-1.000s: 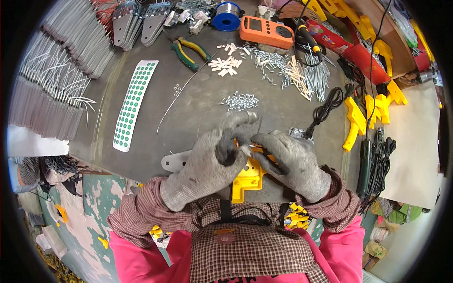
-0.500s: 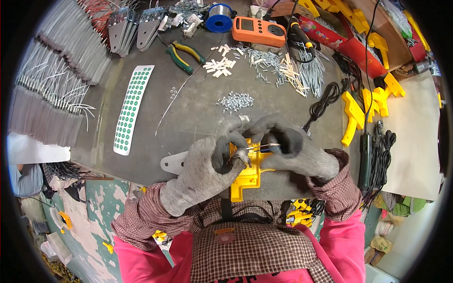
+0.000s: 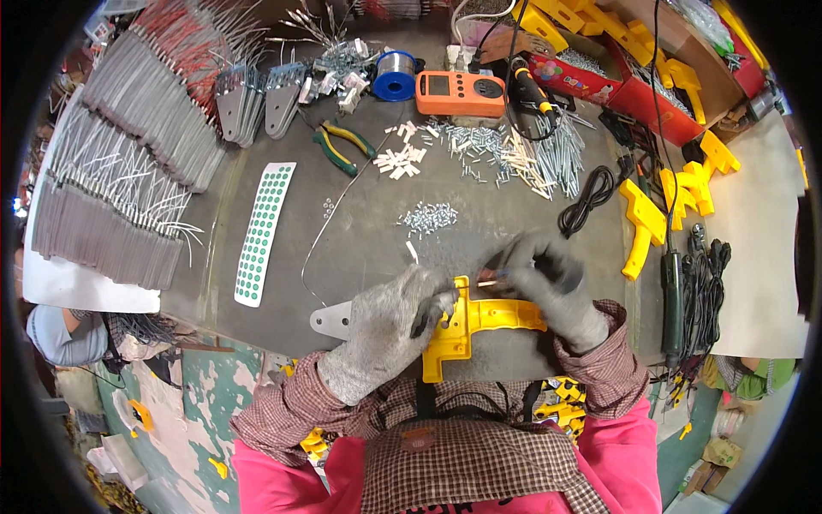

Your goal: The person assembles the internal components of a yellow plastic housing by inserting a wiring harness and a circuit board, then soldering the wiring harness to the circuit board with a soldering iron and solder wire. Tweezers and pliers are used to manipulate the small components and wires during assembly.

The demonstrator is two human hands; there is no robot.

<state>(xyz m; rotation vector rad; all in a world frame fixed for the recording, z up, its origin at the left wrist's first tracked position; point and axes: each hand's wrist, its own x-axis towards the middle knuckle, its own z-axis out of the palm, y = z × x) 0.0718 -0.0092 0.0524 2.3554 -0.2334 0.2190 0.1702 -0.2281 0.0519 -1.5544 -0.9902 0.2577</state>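
Yellow plastic housing (image 3: pixel 479 321) clamped under left hand (image 3: pixel 385 330); right hand (image 3: pixel 552 287) pinching small part (image 3: pixel 490 278).

On the grey tabletop (image 3: pixel 368 248) lies a white strip of green round stickers (image 3: pixel 265 231). Green-handled pliers (image 3: pixel 342 147) lie near a small heap of white plastic pieces (image 3: pixel 401 159). An orange multimeter (image 3: pixel 461 92) sits beside a blue spool of solder wire (image 3: pixel 395 86). A little pile of screws (image 3: pixel 428 218) lies mid-table, a larger scatter of screws (image 3: pixel 527 154) further right. A coiled black cable (image 3: pixel 589 195) lies beside yellow plastic housings (image 3: pixel 640 224). Rows of grey metal plates (image 3: pixel 128 171) cover the left side.
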